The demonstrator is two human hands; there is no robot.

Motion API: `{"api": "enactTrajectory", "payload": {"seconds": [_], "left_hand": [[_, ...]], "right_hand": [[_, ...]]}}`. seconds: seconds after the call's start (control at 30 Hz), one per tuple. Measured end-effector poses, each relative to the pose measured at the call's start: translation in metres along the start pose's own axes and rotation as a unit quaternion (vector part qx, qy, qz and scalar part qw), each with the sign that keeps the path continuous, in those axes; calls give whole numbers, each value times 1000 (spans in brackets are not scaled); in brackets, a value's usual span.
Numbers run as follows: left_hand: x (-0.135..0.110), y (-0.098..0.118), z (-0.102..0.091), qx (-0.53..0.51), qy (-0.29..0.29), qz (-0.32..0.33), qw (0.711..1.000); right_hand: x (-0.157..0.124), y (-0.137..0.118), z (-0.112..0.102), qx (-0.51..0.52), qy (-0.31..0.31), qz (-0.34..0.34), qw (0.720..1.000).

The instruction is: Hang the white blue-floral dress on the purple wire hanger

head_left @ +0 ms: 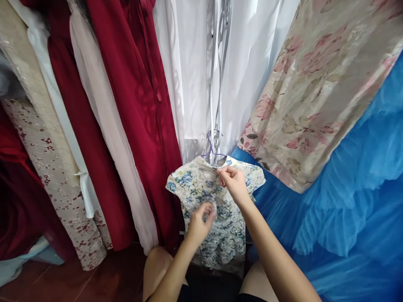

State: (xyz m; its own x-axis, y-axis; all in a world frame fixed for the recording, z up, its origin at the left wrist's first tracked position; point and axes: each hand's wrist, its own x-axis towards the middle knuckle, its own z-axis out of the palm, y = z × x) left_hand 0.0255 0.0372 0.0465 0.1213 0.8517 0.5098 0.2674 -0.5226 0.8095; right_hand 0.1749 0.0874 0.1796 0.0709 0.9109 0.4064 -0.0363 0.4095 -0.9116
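A small cap-sleeved dress (201, 193) with blue and green flowers on a pale ground hangs in the middle on a purple hanger (213, 147). My right hand (232, 181) pinches its front opening just under the collar, the thumb and fingers closed on the fabric. Lower down, my left hand (200, 221) is in front of the dress's chest. Its fingers are curled and smeared by motion, so whether they hold any cloth is unclear. Both forearms reach up from below, and the hem lies in shadow between my knees.
Metal hangers or rods (217, 75) hang above the dress before white fabric (248, 54). Dark red gowns (132, 105) and a pale pink one (103, 113) hang left. Right are a pink-flowered garment (302, 100) and blue ruffled tulle (340, 209). The floor (103, 281) is red-brown tile.
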Motion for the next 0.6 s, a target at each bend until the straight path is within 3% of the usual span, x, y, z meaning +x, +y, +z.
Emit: {"api": "enactTrajectory", "payload": {"seconds": [0.07, 0.2, 0.3, 0.37, 0.5, 0.6], "left_hand": [[41, 24, -21, 23, 67, 49, 996], [107, 63, -41, 98, 22, 167, 981], [123, 79, -42, 157, 22, 219, 963], [124, 87, -48, 183, 64, 236, 952], [132, 79, -84, 163, 210, 185, 946], [145, 39, -117, 37, 288, 91, 952]], "right_hand": [[-5, 0, -2, -9, -11, -1, 1000], [-3, 4, -1, -19, -45, -3, 999], [1, 18, 2, -50, -29, -14, 998], [1, 33, 5, -96, -12, -17, 995], [-11, 55, 10, -138, -29, 9, 990], [-24, 60, 14, -115, -49, 31, 992]]}}
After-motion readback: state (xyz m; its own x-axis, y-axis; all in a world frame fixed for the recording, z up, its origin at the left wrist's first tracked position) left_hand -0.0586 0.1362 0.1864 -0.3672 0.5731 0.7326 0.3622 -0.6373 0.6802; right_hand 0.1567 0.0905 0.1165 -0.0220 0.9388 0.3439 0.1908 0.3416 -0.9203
